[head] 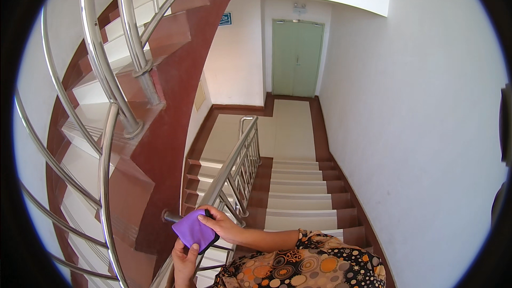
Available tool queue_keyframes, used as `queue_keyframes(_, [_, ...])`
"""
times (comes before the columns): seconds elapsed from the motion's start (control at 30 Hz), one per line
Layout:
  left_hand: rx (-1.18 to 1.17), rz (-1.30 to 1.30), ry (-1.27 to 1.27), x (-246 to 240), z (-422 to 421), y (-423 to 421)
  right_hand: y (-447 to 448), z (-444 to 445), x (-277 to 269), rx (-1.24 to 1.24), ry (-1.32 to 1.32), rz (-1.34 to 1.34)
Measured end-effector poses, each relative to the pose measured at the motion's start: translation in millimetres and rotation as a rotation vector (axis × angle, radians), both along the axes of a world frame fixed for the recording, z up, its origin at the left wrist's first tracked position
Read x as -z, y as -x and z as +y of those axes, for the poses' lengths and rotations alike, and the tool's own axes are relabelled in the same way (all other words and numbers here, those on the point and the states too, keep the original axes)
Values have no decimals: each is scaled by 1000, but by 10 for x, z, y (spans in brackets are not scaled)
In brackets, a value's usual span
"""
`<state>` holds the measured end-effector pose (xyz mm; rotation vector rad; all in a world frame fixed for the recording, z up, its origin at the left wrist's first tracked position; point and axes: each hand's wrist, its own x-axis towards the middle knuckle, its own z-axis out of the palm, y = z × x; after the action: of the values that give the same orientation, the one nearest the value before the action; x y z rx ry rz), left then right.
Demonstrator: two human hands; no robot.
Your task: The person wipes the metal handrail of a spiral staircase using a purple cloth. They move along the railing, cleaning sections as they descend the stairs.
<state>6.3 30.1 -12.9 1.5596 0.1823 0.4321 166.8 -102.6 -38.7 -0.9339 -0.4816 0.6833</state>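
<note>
A folded purple cloth [193, 229] with a black underside or edge is held between my two hands. My left hand [185, 259] grips its lower corner, the thumb lying on the purple face. At the upper right corner my right hand [221, 224] pinches it, thumb on top and fingers behind. Just beneath the cloth runs the stainless steel handrail [228, 163] of the descending stairs. Whether the cloth touches the rail cannot be made out.
Stairs [301, 200] with pale treads and brown borders descend to a landing [294, 128] before a green double door [298, 58]. On the left, steel railings [105, 168] line an ascending flight [86, 128]. A white wall [408, 108] bounds the right side.
</note>
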Motion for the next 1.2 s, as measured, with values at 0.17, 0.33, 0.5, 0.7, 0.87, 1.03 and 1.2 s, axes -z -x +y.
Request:
queue_keyframes(0.17, [-48, 57, -38, 72, 61, 124, 103, 65, 3, -18, -9, -21])
queue_keyframes(0.33, [-228, 16, -105, 10, 113, 240, 180, 132, -34, -49, -15, -66])
queue_keyframes(0.5, [-468, 19, -291, -87, 57, 304, 161, 201, -28, -60, -10, -69])
queue_keyframes(0.7, [-608, 173, -1209, -289, 76, 587, -41, 283, -67, 164, 71, -332])
queue_keyframes(0.87, [-755, 231, -1346, -304, -82, 767, 278, 555, 25, 75, 173, -831])
queue_keyframes(1.03, [-738, 558, -1391, -322, -120, 963, 733, 652, 132, -112, -36, -1109])
queue_keyframes(1.2, [-852, 479, -1417, -387, -188, 1175, 568, 730, 334, -192, -76, -1333])
